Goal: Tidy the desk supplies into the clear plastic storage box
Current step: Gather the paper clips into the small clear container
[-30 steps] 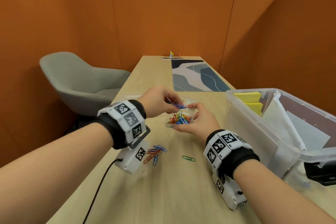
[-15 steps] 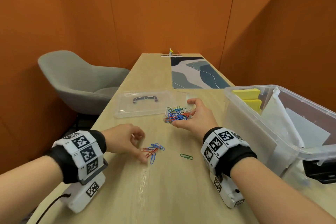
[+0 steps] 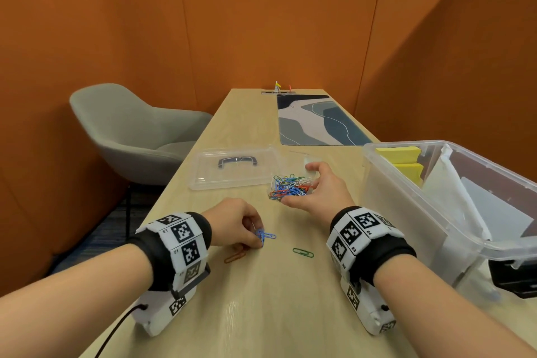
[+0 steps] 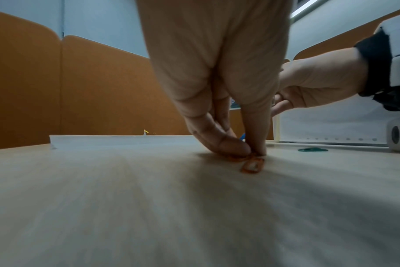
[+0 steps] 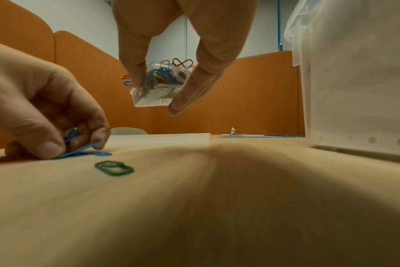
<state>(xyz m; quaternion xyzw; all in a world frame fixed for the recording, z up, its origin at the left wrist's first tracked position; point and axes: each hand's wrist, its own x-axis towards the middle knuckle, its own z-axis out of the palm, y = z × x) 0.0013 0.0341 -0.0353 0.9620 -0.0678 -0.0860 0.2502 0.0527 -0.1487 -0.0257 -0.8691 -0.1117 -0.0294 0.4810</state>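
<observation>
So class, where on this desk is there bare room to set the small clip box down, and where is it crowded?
Free: the near desk between the two wrists, and the strip between lid and mat. Crowded: around the left hand with its blue clips, the orange clip, the green clip, and beside the storage box.

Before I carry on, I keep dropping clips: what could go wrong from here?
1. The small case in your right hand is heaped with clips; tipping it could spill them.
2. Your left hand pinches several blue clips; some may slip.
3. The green clip and orange clip lie apart and could be overlooked.
</observation>
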